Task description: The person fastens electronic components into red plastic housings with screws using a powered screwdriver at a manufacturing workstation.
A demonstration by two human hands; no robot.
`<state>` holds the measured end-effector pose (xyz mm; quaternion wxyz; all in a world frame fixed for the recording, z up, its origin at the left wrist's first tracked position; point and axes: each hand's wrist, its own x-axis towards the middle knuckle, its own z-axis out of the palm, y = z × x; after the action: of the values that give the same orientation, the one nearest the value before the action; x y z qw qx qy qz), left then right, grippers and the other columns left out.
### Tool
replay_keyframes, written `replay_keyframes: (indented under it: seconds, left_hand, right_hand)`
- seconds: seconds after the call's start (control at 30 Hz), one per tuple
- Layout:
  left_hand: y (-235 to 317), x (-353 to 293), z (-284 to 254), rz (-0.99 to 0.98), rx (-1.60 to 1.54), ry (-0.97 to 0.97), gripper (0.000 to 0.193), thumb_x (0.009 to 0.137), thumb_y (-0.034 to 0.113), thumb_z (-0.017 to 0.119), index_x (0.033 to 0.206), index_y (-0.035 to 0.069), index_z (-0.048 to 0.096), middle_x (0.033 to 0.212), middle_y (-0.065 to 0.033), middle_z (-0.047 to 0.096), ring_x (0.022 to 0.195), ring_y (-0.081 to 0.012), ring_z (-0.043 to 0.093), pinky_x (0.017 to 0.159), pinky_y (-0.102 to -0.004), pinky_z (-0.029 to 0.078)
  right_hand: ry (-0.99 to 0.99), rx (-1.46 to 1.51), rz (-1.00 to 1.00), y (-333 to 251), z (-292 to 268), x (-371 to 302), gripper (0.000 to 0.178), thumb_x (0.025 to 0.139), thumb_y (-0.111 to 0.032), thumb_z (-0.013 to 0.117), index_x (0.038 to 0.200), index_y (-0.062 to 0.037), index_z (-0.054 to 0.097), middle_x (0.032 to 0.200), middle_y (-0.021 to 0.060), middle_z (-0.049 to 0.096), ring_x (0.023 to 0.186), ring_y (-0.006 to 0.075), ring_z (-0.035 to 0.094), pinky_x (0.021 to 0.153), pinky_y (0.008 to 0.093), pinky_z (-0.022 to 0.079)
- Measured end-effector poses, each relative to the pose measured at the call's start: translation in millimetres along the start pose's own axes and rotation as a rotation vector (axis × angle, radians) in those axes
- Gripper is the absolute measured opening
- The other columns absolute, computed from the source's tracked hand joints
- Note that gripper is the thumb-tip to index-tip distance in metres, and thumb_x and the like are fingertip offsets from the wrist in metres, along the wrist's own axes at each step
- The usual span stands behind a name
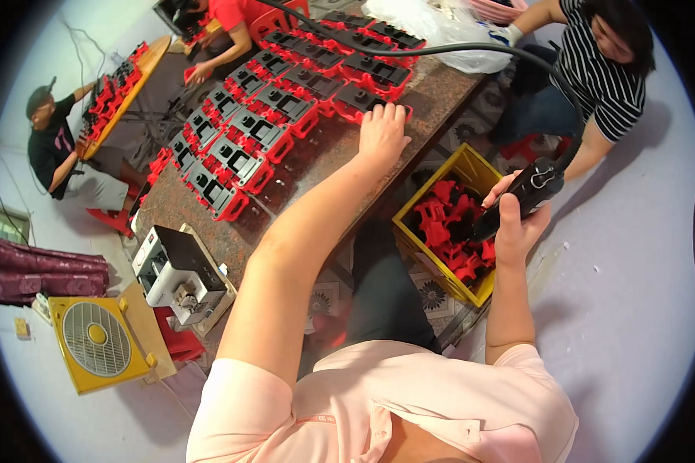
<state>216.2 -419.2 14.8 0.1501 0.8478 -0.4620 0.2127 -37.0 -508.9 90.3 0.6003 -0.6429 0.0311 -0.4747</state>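
Observation:
My left hand (384, 137) reaches across to the right side of the table, its fingers bent over the near end of a red-and-black plastic assembly (355, 99). The fingertips are partly hidden against that part. Rows of similar assemblies, black plates on red frames (239, 158), cover the table beyond and to the left. In my right hand (517, 228) is a black corded electric screwdriver (534, 189), gripped above a yellow crate (480, 289). Its thick black cable arches over the table from the top. Red plastic pieces (434, 224) lie piled in the crate.
A white-and-black machine (179, 278) stands at the table's near left corner. Beyond it is a yellow box fan (96, 336). A person in a striped shirt (602, 73) sits at the right, near a white plastic bag (463, 46). Other people work at a round-edged table (143, 85).

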Motion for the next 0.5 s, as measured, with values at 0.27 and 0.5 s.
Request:
replay_keyframes:
  seconds: [0.27, 0.5]
  left_hand:
    - [-4, -112, -81, 0.168, -0.061, -0.121, 0.038, 0.075, 0.008, 0.064, 0.112, 0.005, 0.056, 0.099, -0.0106, 0.057, 0.096, -0.0281, 0.057, 0.082, -0.0374, 0.045]
    - [-41, -332, -243, -0.06, -0.078, -0.388, 0.042, 0.071, 0.005, 0.064, 0.113, 0.005, 0.06, 0.116, -0.0116, 0.06, 0.116, -0.0315, 0.056, 0.101, -0.0432, 0.043]
  right_hand:
    - [-0.095, 0.227, 0.075, 24, 52, 10, 0.041, 0.089, -0.016, 0.075, 0.116, -0.0003, 0.049, 0.091, 0.0094, 0.063, 0.072, 0.0146, 0.061, 0.068, 0.0279, 0.053]
    - [-0.342, 0.493, 0.131, 8, 173, -12, 0.041, 0.089, -0.014, 0.075, 0.118, 0.0008, 0.05, 0.09, 0.0102, 0.065, 0.07, 0.0151, 0.062, 0.065, 0.0296, 0.053]
